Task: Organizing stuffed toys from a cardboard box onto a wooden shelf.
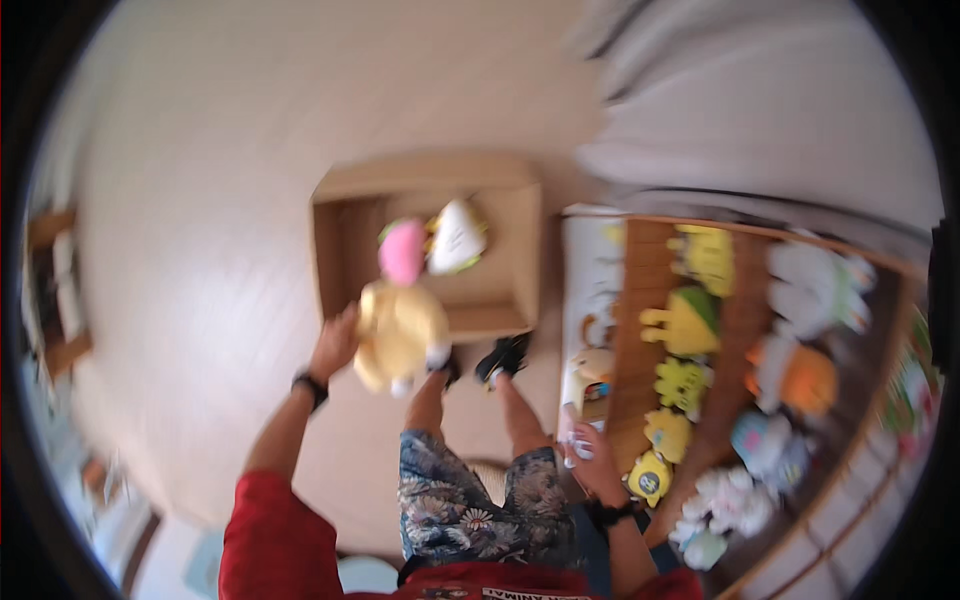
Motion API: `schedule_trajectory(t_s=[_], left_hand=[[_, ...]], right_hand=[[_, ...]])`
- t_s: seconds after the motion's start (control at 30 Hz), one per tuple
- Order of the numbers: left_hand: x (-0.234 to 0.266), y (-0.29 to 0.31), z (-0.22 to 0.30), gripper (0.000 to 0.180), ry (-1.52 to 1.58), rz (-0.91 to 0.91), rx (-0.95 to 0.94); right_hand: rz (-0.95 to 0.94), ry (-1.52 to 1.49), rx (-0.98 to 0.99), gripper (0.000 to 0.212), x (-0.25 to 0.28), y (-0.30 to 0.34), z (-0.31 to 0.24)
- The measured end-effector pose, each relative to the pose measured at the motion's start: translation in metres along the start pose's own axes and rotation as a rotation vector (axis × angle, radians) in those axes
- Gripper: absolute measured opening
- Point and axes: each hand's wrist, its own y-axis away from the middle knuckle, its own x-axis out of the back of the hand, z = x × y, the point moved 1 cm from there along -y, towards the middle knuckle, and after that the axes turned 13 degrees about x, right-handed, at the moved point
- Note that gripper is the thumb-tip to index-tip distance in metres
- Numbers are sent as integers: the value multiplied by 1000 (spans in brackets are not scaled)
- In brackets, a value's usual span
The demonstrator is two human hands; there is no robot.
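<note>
My left hand (337, 342) grips a pale yellow plush toy (402, 325) by its left side, over the near edge of an open cardboard box (490, 318). Inside the box lie a pink plush toy (402, 250) and a white, triangular plush toy (458, 238) with yellow-green edges. Over on the right, my right hand (594, 468) is beside the wooden shelf, close to a small round yellow plush toy (649, 478). Something whitish shows at its fingers; blur hides whether they hold it.
The wooden shelf (648, 255) on the right carries several plush toys, among them a yellow-and-green one (686, 322) and an orange one (795, 374). Beyond it spreads a grey cloth-covered surface (760, 110). My feet stand just below the box on the pale floor (200, 250).
</note>
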Motion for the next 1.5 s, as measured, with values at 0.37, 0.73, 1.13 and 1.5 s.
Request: schedule_trajectory(t_s=[0.37,0.73,1.13,1.5], left_hand=[[161,196,339,57,448,-60,-493],[167,193,359,31,405,-61,-469],[44,203,149,18,536,-533,517],[9,204,70,22,488,-925,313]], right_hand=[[250,-323,661,87,95,88,-232],[1388,-794,679,67,328,276,-193],[1707,-188,290,73,374,224,-81],[1489,-352,307,76,376,252,-92]])
